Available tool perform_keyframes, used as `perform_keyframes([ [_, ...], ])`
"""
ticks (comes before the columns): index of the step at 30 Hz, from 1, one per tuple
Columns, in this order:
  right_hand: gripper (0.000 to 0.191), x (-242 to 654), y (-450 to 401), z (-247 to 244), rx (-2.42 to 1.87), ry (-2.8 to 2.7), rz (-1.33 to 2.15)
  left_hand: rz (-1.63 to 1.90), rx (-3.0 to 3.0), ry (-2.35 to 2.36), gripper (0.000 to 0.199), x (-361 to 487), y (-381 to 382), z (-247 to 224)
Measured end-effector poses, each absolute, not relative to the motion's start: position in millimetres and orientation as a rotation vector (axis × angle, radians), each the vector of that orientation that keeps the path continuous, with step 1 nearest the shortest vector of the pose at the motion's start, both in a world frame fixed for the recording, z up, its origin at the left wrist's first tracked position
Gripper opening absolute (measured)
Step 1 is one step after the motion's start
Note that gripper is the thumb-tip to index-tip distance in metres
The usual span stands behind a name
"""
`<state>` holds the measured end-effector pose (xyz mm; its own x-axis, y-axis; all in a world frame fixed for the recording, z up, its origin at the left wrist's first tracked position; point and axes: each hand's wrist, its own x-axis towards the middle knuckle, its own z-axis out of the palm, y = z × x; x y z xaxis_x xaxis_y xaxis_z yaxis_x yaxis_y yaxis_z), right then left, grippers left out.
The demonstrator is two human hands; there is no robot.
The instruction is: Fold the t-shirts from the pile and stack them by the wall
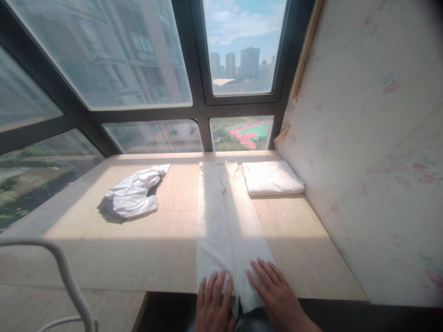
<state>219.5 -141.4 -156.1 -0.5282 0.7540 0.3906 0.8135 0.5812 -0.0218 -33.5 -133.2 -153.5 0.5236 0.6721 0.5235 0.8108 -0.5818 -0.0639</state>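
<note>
A long white garment (pixel 216 221) lies flat on the wooden board, running from near the window to the front edge; a lengthwise seam or fold divides it, and I cannot tell what kind of garment it is. On its near left end my left hand (pixel 213 299) lies with straight fingers. My right hand (pixel 275 291) rests palm down on the near right end, fingers slightly spread. The near end of the cloth reaches past the board's edge. Neither hand is closed around anything.
A crumpled white cloth (pixel 134 193) lies to the left. Beside the wall at the back right is a neatly folded white cloth (pixel 272 177). A white curved tube (pixel 65 267) stands at the front left. Dark-framed windows (pixel 200 110) border the wooden board (pixel 166 258).
</note>
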Motion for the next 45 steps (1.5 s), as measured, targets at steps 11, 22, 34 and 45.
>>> perform_keyframes([
  [11,0.035,205.5,-133.6,-115.3,-1.365,-2.16,0.385,-0.826,-2.47,-1.412,0.042,-13.1,-144.0,-147.8],
  [22,0.027,205.8,-128.1,-98.4,-1.462,-2.15,0.583,-0.885,-2.52,-1.651,0.033,11.4,-141.2,-127.5],
  [34,0.025,208.1,-121.5,-94.6,-1.494,-2.101,0.544,-0.648,-2.608,-1.89,0.026,21.0,-125.9,-103.3],
  [45,0.025,224.7,-129.3,-110.0,-1.228,-2.138,0.383,-0.885,-2.485,-1.706,0.059,-31.8,-147.4,-115.7],
])
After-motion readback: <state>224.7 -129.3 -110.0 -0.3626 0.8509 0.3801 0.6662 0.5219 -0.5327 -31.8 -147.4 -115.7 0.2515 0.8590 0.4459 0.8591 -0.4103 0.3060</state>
